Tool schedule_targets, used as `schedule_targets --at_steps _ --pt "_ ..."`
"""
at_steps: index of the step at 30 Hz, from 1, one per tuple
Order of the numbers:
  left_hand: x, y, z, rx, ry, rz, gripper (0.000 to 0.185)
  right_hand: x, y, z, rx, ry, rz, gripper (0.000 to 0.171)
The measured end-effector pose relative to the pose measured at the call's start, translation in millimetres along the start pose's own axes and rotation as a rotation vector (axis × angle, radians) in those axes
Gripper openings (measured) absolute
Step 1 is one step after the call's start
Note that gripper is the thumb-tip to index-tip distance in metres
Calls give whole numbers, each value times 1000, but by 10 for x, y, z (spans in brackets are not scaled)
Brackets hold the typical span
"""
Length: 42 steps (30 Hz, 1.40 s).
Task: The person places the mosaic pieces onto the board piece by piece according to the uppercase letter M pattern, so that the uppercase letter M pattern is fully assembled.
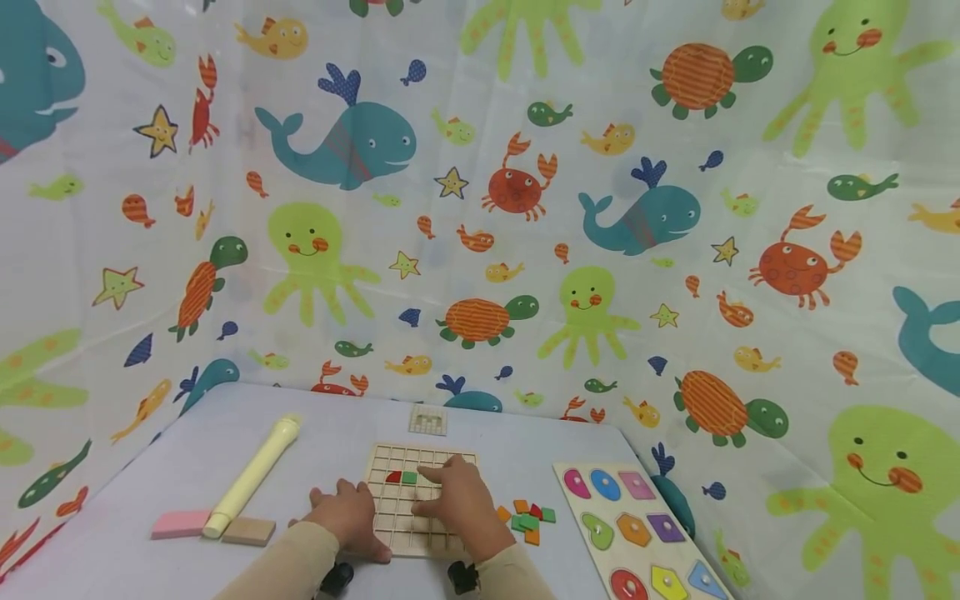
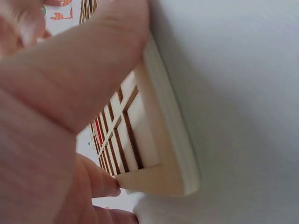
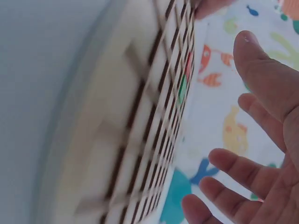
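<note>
A wooden grid board (image 1: pixel 405 533) lies on the table in front of me. In its upper part a red piece with a curved edge (image 1: pixel 393 477) sits beside a green square tile (image 1: pixel 409 477). My left hand (image 1: pixel 347 517) holds the board's near left corner. The left wrist view shows the thumb across the near edge and fingertips (image 2: pixel 110 184) against the left side. Over the right half of the board hovers my right hand (image 1: pixel 461 504), its fingers spread and apart from the board. Nothing shows between those fingers (image 3: pixel 243 168) in the right wrist view.
Right of the board lies a loose pile of orange, green and red tiles (image 1: pixel 525 521). A shape puzzle board (image 1: pixel 607 558) is farther right. On the left are a pale yellow stick (image 1: pixel 255 475), a pink block (image 1: pixel 180 524) and a wooden block (image 1: pixel 249 531). A small slotted wooden piece (image 1: pixel 427 419) lies behind.
</note>
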<state>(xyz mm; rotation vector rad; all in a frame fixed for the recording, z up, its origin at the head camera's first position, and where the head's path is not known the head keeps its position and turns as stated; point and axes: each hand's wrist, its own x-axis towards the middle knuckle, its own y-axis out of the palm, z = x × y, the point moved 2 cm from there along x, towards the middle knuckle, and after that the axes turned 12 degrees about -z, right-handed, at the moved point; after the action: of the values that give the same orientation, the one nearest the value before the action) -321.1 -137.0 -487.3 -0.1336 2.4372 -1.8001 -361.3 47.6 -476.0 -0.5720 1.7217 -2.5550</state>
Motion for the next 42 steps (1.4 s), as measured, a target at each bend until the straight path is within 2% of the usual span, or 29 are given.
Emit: schedule_targets --at_steps 6,12,17,22,26,32,42 --pt "5 39 -5 16 4 7 128 -171 -176 -413 -28 33 -26 72" --pt "12 46 5 21 6 11 127 -229 -368 -708 -79 36 -21 72" --pt "31 65 35 19 8 12 128 -239 -380 -924 -170 13 10 69" --pt "25 59 23 21 12 8 127 -197 -351 -1097 -248 22 79 61" --pt "0 45 2 20 10 12 125 -135 -322 -1193 -293 41 118 52" --pt "-2 34 -21 24 10 10 125 -82 -312 -1226 -341 3 137 42" --pt "8 19 -31 32 25 5 125 -53 -291 -1194 -322 9 154 27"
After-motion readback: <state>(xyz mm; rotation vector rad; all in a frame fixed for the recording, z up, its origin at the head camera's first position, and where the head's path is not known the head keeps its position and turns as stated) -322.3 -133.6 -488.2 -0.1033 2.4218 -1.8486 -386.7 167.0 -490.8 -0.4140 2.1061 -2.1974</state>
